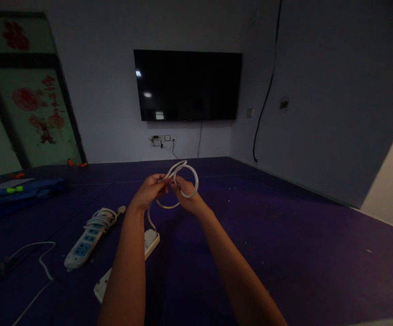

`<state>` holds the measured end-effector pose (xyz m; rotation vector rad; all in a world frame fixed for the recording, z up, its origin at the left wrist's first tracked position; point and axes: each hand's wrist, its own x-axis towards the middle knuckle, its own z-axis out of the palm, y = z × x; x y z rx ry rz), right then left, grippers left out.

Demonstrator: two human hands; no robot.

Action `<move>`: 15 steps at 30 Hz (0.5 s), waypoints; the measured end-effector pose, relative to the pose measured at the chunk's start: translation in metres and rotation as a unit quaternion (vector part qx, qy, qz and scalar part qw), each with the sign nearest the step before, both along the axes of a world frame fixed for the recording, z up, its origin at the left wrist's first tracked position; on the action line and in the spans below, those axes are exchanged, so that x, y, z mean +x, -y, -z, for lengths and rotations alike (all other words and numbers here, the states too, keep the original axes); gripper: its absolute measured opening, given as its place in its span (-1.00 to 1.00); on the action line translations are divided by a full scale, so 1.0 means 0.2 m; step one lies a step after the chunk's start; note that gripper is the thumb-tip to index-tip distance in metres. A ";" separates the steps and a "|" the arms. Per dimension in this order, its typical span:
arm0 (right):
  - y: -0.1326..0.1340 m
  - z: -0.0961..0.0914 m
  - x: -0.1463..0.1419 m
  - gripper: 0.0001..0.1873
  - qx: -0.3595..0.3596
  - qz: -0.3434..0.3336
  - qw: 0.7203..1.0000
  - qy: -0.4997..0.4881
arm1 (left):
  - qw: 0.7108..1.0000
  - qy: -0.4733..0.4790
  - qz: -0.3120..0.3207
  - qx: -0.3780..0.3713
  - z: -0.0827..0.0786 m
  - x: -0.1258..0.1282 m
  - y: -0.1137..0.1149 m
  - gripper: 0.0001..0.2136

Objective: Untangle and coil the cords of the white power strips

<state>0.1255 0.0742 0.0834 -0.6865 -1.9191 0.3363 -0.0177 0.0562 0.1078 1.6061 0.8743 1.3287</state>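
Both hands are raised close together over the purple surface, holding a white power cord that forms loose loops. My left hand pinches the cord between thumb and fingers. My right hand is closed on it too, with one loop hanging over the back of the hand. From the loops the cord runs down to a white power strip lying beneath my left forearm, which hides its middle. To the left lies another power strip with blue socket faces, its own cord wound around its far end and its plug beside it.
A thin white cable trails across the purple surface at left. Blue cloth items lie further back. A dark television hangs on the far wall above sockets. A black cable hangs down the right wall.
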 end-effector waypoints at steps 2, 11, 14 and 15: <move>0.00 0.00 0.00 -0.83 -0.002 0.029 0.999 0.040 | 0.999 -0.039 0.009 0.011 0.01 0.01 0.00 -0.76; 0.07 -0.04 0.04 -0.77 -0.057 0.182 0.965 0.182 | 0.981 -0.166 0.066 0.072 -0.01 0.05 0.03 -0.65; 0.12 -0.07 0.04 -0.71 -0.101 0.229 0.943 0.221 | 0.975 -0.167 0.120 0.078 -0.01 0.06 0.04 -0.57; 0.13 -0.08 0.04 -0.70 -0.110 0.241 0.937 0.227 | 0.975 -0.167 0.127 0.076 -0.01 0.07 0.04 -0.54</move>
